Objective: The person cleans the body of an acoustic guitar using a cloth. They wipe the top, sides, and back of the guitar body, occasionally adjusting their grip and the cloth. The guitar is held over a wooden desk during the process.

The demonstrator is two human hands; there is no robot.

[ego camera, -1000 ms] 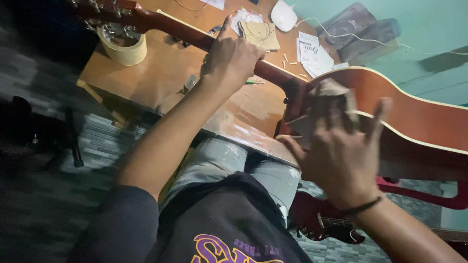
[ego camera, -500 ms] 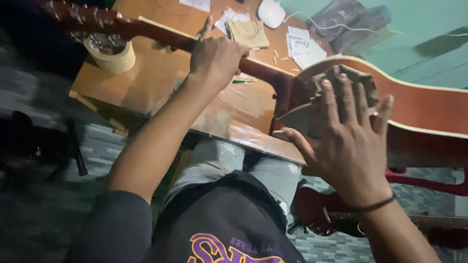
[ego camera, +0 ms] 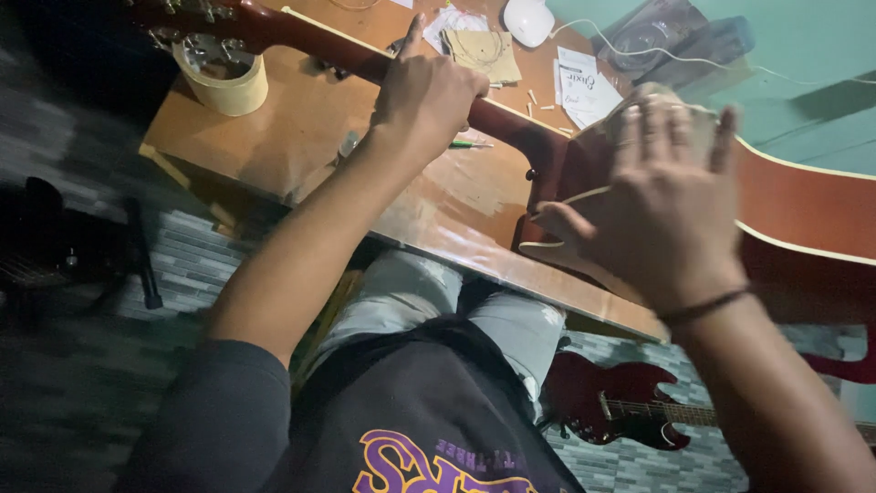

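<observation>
The acoustic guitar [ego camera: 803,219] lies across the wooden counter [ego camera: 301,137], body to the right and overhanging the counter's near edge, headstock [ego camera: 196,14] at the far left. The left hand [ego camera: 429,91] is closed around the guitar neck [ego camera: 365,62] about midway along its length, index finger raised and pointing away. The right hand [ego camera: 671,205] is spread flat, fingers apart and motion-blurred, pressing a pale folded cloth [ego camera: 693,123] against the upper shoulder of the reddish-brown body next to the neck joint; a dark band circles that wrist. Under the headstock stands a roll of masking tape [ego camera: 222,80]. Beyond the neck lie a tan folded paper packet [ego camera: 484,53], white paper slips [ego camera: 584,87], a white oval object [ego camera: 529,18] with a thin cable leading off to the right, and a clear plastic bag [ego camera: 657,32]. A green pen [ego camera: 470,144] rests just beside the neck on the near side. On the tiled floor [ego camera: 182,265] below the counter, a dark red electric guitar [ego camera: 630,406] lies at lower right.
</observation>
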